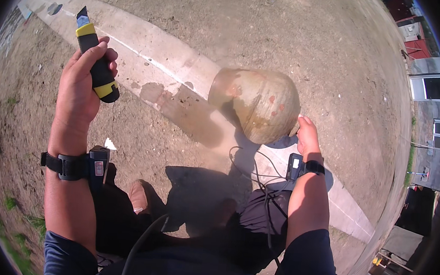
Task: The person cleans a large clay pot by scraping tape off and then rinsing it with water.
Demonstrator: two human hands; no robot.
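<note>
Single head view: left fisheye of the worn pair, set above the wearer's dark cloth-covered lap, facing steeply down and a bit forward onto dry brown dirt ground. Close range: bare left hand and bare right hand near the lens, bare forearms in from the lower edge. Rounded olive-brown vessel right of centre. Grey-walled building caught at right rim (wide lens, black round border).
</note>
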